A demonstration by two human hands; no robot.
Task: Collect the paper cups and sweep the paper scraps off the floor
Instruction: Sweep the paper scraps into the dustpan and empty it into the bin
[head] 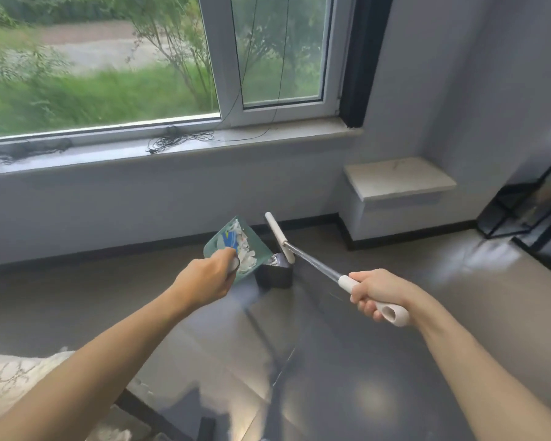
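My left hand (208, 276) grips the handle of a teal dustpan (218, 245), held up and tilted beside a small dark bin (272, 276) on the floor. White paper scraps (247, 259) and a blue-and-white crumpled piece lie in the pan. My right hand (374, 294) grips the cream handle of a broom (315, 261). Its metal shaft runs up-left to a cream head (277, 235) that hangs over the bin. A silvery liner shows inside the bin's mouth.
A wall with a dark skirting and a wide window sill (172, 148) runs behind the bin. A low white ledge (398, 176) stands at the right corner, a black metal frame (522, 205) further right. A pale marbled surface (19, 383) is at bottom left.
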